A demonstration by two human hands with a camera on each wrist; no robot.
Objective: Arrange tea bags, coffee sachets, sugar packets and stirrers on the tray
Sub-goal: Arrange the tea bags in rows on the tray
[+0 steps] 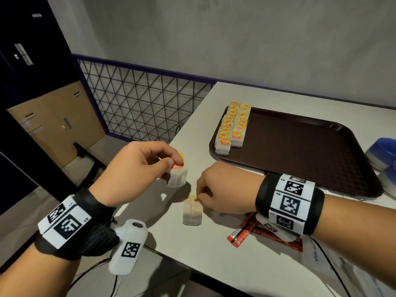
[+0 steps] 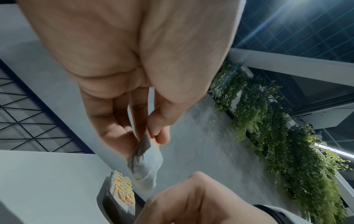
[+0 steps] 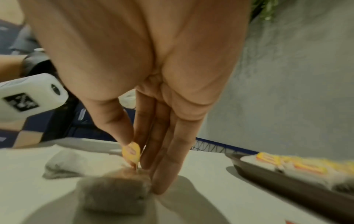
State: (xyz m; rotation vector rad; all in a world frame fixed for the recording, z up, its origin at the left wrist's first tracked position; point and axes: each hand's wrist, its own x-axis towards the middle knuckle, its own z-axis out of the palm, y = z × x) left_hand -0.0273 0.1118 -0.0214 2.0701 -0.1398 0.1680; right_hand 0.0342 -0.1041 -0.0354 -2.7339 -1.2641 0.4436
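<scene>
My left hand (image 1: 171, 161) pinches a tea bag (image 1: 177, 175) by its yellow-red tag and holds it just above the white table; the bag (image 2: 146, 163) hangs from thumb and fingers. My right hand (image 1: 198, 195) pinches the yellow tag (image 3: 131, 152) of a second tea bag (image 1: 192, 213) that lies flat on the table. A brown tray (image 1: 300, 151) lies beyond, with two rows of tea bags (image 1: 232, 127) along its left edge. Red coffee sachets (image 1: 244, 231) lie under my right wrist.
The white table (image 1: 203, 254) ends close to my left hand, with a black wire fence (image 1: 139, 99) beyond it. Blue-and-white bowls (image 1: 383, 155) stand right of the tray. White sugar packets (image 1: 317, 254) lie at the near right. Hanging green plants (image 2: 277, 128) line the wall.
</scene>
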